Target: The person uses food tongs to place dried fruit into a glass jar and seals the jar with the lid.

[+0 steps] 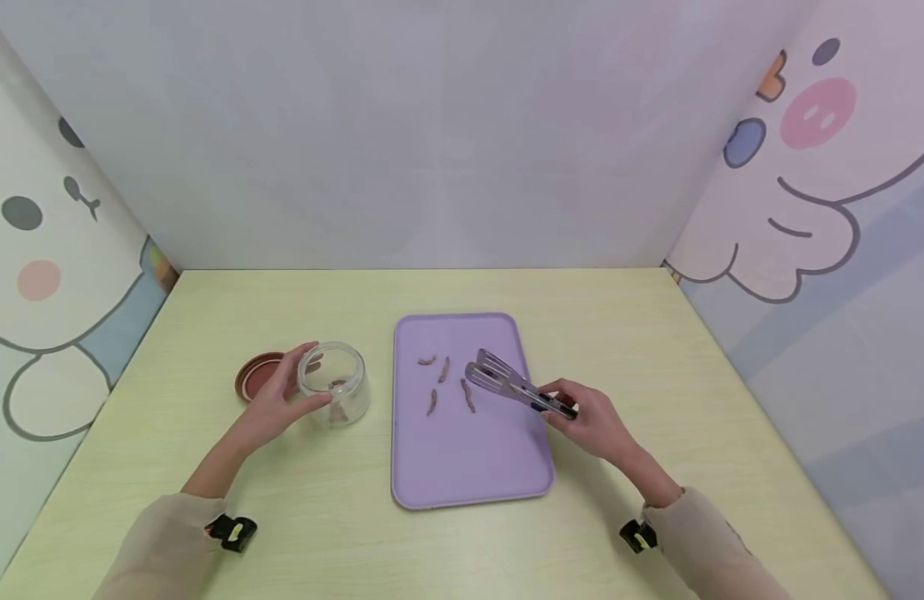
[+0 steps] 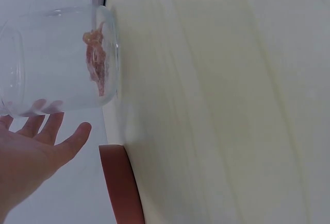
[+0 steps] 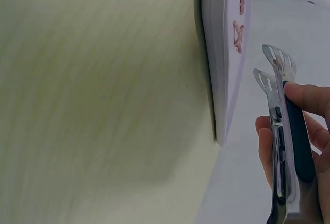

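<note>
My left hand [image 1: 285, 400] curls round a clear glass jar [image 1: 357, 398], thumb at its near side and fingers at its far side. Brownish, shrivelled strips [image 2: 97, 59] lie at the bottom of the jar. In my right hand [image 1: 592, 421] is a pair of metal tongs [image 1: 506, 385] with dark grip panels, held over a purple tray [image 1: 476, 467]. The tong tips [image 3: 268, 77] stand slightly apart with nothing between them. Several similar brown strips [image 1: 467, 396] lie spread on the far half of the tray, close to the tong tips.
A reddish-brown round lid [image 1: 257, 377] lies on the table left of the jar, partly behind my left hand. The pale wood table [image 1: 319, 533] meets a plain wall at the back and cartoon-printed panels [image 1: 799, 208] at the sides.
</note>
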Available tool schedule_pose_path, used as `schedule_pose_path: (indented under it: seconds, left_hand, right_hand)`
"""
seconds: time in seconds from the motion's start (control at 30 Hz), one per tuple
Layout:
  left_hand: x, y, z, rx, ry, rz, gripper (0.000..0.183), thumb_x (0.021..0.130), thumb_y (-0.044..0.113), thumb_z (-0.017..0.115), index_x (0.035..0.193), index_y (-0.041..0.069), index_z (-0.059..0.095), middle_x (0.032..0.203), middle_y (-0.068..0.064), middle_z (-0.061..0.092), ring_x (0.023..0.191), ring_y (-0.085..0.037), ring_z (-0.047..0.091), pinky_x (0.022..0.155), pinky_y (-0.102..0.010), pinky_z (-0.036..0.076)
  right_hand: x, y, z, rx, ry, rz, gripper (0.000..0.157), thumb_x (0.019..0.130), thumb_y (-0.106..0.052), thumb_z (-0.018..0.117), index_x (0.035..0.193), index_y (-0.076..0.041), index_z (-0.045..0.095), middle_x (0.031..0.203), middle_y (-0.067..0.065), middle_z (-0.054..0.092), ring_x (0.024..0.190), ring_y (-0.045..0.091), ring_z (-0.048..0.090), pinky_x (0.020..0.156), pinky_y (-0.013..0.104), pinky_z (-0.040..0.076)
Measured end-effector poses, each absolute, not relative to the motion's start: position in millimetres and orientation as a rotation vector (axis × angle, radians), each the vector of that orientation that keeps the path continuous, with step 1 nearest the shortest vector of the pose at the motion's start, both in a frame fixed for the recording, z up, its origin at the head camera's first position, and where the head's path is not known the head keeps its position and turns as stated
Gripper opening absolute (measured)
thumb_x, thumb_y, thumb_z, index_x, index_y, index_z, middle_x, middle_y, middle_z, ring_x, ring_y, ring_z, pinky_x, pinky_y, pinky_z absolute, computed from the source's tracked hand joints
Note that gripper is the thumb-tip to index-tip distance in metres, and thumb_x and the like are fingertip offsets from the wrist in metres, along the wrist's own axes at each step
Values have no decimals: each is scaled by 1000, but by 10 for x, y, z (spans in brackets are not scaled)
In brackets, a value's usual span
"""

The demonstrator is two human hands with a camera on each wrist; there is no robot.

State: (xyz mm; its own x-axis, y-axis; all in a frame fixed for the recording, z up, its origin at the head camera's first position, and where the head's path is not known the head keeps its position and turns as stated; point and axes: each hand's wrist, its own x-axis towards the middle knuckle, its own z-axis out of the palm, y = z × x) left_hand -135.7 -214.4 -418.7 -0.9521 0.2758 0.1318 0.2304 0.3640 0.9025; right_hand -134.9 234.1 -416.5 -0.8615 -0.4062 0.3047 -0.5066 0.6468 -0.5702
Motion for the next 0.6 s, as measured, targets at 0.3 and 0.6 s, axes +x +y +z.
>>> schedule_pose_path:
  seconds: [0.3, 0.6]
  left_hand:
    - [-1347, -2136, -4163, 455, 2561, 1673, 73, 81, 14, 64, 138, 9, 18, 135, -15, 30, 122, -31, 29, 96, -40, 28]
    - [-1350, -2131, -4170, 465, 2544, 1703, 74, 81, 12, 65, 138, 7, 18, 134, -18, 29, 122, -33, 29, 96, -48, 26]
  right_hand:
    - [-1204, 2254, -4262, 772, -2690, 988, 31, 68, -3, 73, 95, -11, 62, 67, -11, 53, 55, 5, 45, 47, 20, 36]
    - [-1165, 2173, -4299, 770, -2725, 964, 30, 68, -5, 74, 95, -11, 62, 68, -9, 53, 55, 6, 45, 48, 20, 36]
